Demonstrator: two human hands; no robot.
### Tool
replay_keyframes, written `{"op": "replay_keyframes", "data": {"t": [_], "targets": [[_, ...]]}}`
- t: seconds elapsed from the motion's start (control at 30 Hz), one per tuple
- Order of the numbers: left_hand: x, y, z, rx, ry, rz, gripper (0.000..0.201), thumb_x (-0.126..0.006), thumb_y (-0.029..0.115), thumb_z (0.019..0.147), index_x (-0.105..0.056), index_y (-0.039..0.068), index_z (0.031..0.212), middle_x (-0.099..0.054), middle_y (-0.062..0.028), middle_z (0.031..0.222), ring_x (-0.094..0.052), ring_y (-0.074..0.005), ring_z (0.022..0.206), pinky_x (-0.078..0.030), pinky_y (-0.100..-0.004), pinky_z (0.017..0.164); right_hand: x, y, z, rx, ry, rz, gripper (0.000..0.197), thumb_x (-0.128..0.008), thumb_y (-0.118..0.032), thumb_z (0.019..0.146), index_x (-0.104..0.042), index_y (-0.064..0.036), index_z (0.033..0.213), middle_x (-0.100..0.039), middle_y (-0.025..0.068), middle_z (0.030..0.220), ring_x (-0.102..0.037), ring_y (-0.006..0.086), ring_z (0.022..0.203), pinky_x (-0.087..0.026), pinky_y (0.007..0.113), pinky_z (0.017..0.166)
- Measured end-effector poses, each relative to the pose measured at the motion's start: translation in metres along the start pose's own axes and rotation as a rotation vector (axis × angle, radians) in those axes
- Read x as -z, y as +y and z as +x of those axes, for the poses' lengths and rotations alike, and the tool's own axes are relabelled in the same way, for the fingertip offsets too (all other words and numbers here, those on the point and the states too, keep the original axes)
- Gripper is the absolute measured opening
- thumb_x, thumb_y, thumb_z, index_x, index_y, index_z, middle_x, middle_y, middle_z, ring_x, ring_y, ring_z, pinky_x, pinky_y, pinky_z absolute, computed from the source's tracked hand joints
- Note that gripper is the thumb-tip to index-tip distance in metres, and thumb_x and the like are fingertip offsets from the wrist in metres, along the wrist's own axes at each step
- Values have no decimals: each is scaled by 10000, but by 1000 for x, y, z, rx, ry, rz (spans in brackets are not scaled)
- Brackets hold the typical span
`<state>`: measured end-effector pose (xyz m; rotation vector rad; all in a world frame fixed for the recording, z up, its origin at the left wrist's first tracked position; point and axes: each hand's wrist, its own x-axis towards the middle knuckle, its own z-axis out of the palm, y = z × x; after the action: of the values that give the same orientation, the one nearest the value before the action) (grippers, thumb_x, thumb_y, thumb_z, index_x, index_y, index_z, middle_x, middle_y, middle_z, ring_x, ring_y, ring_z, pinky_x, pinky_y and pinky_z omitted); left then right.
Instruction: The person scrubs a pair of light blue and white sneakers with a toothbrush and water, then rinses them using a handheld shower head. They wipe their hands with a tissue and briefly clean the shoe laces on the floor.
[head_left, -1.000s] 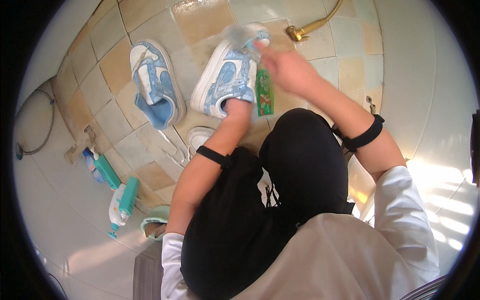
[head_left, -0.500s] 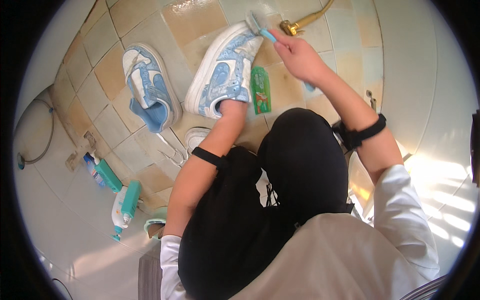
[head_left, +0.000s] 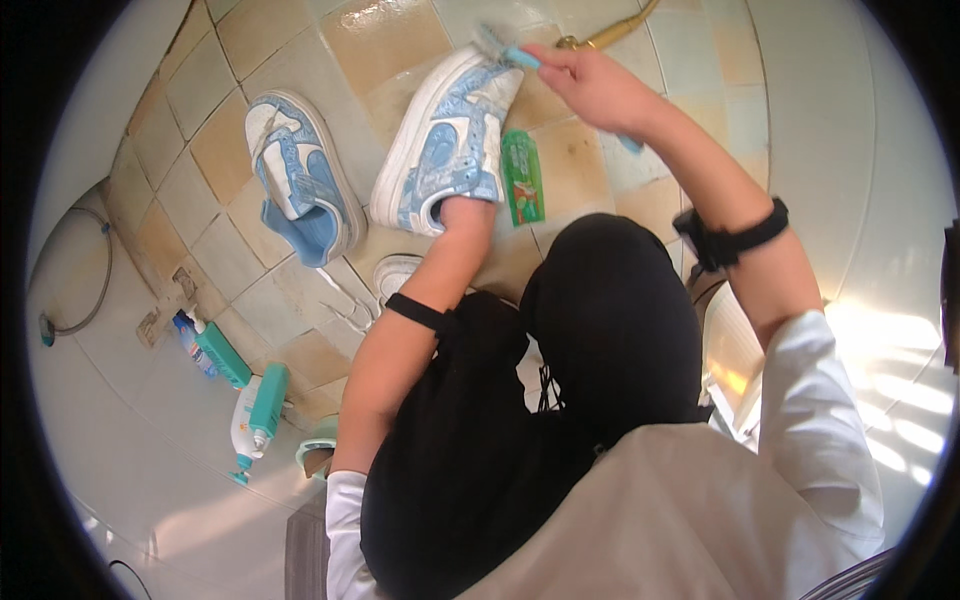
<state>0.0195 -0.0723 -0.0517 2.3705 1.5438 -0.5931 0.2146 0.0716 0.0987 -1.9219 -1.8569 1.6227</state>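
Observation:
A blue-and-white sneaker stands tilted above the tiles, toe pointing away from me. My left hand is pushed into its opening, so the fingers are hidden inside. Above the toe, my right hand is closed round the light-blue handle of a scrub brush; the bristles are blurred and touch or nearly touch the toe. The matching sneaker rests on the floor to the left, its tongue and opening showing. Right of the held shoe lies a green packet.
A brass spray nozzle on a hose lies beyond my right hand. White shoelaces trail on the tiles at left. Several pump and squeeze bottles stand by the left wall, near a pale green container.
The brush in my right hand has shifted slightly left and up over the sneaker's toe, and my right forearm has moved with it. My left hand stays inside the shoe.

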Motion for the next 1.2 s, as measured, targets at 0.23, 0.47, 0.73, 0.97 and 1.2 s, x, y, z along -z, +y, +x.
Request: {"op": "replay_keyframes", "data": {"t": [0.23, 0.47, 0.73, 0.97, 1.2], "targets": [[-2, -3, -4, 4, -1, 11, 534, -454, 238, 951, -425, 87, 1462, -373, -154, 1539, -362, -324, 1412, -298, -483, 1156, 1, -31, 5, 140, -102, -210, 440, -450, -255, 1017, -501, -135, 1437, -543, 33, 697, -502, 124, 610, -470, 299, 643], [-4, 2, -3, -3, -1, -2, 533, -456, 236, 949, -430, 86, 1459, -377, -155, 1538, -364, -324, 1411, -301, -483, 1155, -10, 13, -2, -82, 63, -132, 441, -468, -234, 991, -512, -80, 1402, -691, 219, 1047, -671, 314, 978, -498, 386, 888], [-13, -1, -5, -5, 4, 17, 531, -459, 234, 947, -435, 85, 1457, -381, -156, 1536, -367, -324, 1410, -304, -483, 1153, -32, 24, -9, -173, 107, 128, 454, -458, -246, 1012, -483, -117, 1446, -539, 43, 719, -495, 124, 636, -446, 303, 635], [1, -8, 8, -16, 81, 59, 530, -461, 233, 946, -440, 84, 1455, -384, -157, 1534, -369, -324, 1409, -307, -482, 1152, -19, -4, -9, -271, 23, 271, 442, -451, -250, 1008, -507, -135, 1430, -621, 95, 768, -582, 156, 695, -508, 354, 710], [79, -101, 19, -249, 534, -577, 549, -608, 164, 797, -556, 88, 1338, -586, -177, 1321, -540, -367, 1232, -407, -438, 1073, -34, 46, 16, -28, 126, -166, 456, -487, -279, 988, -501, -143, 1423, -676, 205, 880, -666, 317, 799, -526, 402, 785]]}}
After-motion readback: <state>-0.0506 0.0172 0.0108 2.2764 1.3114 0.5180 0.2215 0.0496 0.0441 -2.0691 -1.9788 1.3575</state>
